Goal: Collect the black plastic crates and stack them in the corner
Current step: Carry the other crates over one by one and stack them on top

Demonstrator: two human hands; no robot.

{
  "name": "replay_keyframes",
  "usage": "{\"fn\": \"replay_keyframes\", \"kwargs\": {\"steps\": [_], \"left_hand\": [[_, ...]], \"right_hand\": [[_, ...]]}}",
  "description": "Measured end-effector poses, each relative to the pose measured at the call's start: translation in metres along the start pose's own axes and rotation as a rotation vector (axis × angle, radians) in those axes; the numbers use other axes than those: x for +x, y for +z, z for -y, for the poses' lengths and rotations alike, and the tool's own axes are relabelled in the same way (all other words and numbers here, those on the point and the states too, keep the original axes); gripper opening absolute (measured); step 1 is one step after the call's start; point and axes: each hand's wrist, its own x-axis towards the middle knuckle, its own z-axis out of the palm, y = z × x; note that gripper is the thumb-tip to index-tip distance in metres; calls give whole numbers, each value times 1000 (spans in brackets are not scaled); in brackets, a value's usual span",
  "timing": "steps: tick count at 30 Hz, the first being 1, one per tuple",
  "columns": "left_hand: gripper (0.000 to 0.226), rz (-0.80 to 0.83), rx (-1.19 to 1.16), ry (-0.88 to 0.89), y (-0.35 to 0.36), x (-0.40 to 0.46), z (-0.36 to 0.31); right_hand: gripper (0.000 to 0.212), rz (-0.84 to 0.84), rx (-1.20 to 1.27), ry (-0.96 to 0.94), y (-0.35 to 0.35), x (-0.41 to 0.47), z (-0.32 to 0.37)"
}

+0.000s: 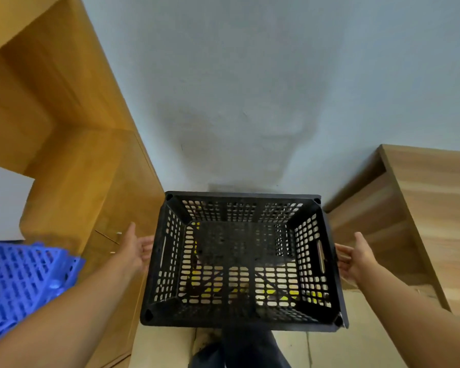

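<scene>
**Black crate at the wall**

A black plastic crate [241, 258] sat at lower centre of the frame, against the pale wall [250, 88]. The left hand [137, 248] and right hand [355, 257] were spread open beside its ends, gripping nothing. Blue crates [24, 280] lay lower left.

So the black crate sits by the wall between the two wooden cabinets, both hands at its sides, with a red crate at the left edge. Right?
Not quite. In the head view the crate at the left edge is a blue crate, not red. The rest holds: the black crate is by the wall, with the left hand and right hand at its sides.
</scene>
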Motion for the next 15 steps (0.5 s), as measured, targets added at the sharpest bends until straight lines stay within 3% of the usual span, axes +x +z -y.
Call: {"fn": "replay_keyframes", "kwargs": {"steps": [15], "left_hand": [[76, -93, 168, 53, 119, 65, -57]], "right_hand": [[71, 8, -40, 117, 18, 121, 87]]}}
